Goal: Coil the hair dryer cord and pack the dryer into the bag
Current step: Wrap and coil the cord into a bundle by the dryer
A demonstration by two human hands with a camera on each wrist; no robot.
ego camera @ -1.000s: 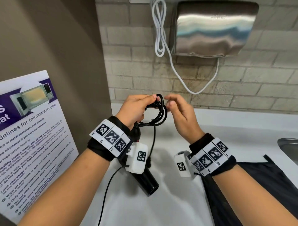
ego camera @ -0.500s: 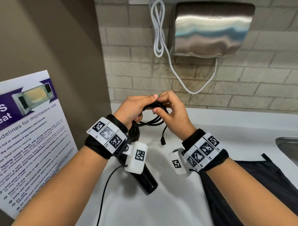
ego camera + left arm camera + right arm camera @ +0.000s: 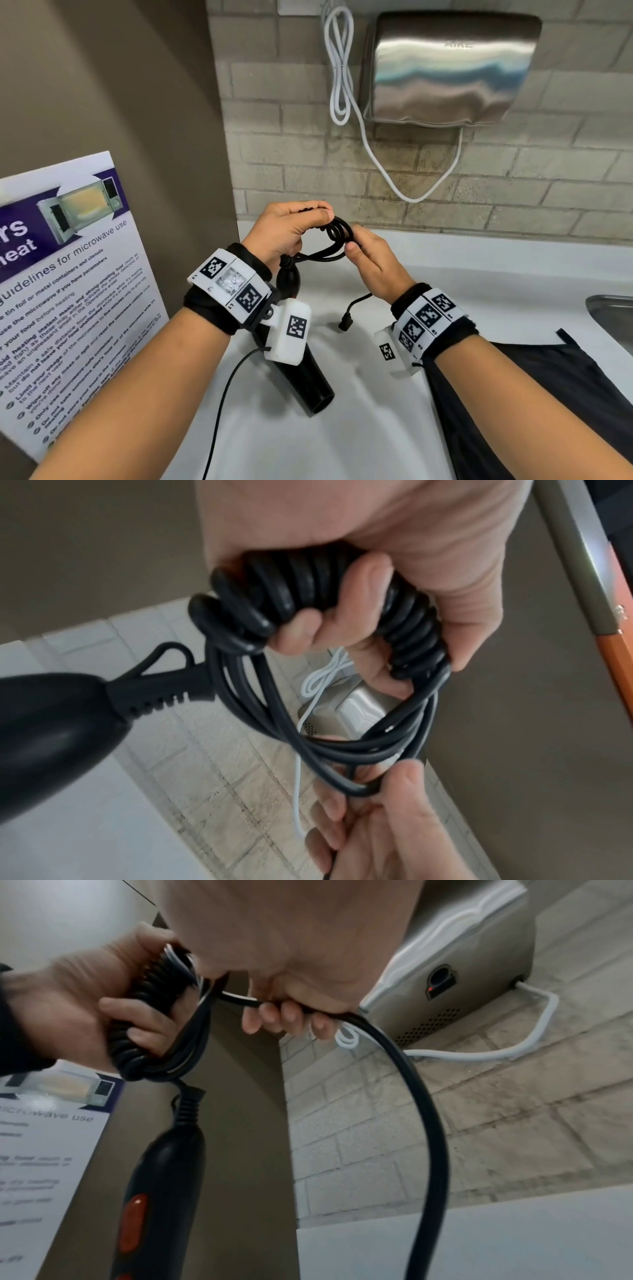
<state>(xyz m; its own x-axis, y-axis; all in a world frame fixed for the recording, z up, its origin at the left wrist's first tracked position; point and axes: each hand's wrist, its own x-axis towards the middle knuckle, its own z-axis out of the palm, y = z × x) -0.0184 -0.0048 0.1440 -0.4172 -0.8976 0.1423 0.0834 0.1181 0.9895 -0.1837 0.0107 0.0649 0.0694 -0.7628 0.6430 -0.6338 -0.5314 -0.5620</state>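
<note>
My left hand (image 3: 287, 229) grips a bundle of black cord coils (image 3: 339, 233) above the white counter; its fingers curl round the coils (image 3: 308, 593) in the left wrist view. The black hair dryer (image 3: 308, 380) hangs below that hand, barrel down, handle with an orange switch (image 3: 164, 1177). My right hand (image 3: 370, 263) pinches the loose loops at the coil's right side, its fingers (image 3: 291, 1012) curled round the cord (image 3: 428, 1123). The plug end (image 3: 344, 323) dangles under my right wrist. The black bag (image 3: 548, 394) lies flat on the counter at the right.
A steel hand dryer (image 3: 448, 68) with a white cable (image 3: 339, 68) hangs on the brick wall ahead. A microwave poster (image 3: 68, 274) leans at the left. A sink rim (image 3: 613, 308) shows at the right edge. The white counter (image 3: 376, 428) lies below.
My right hand went over the coil, then came down to its right side with the cord. The loose tail is shorter and the plug now hangs lower, under my right wrist.
</note>
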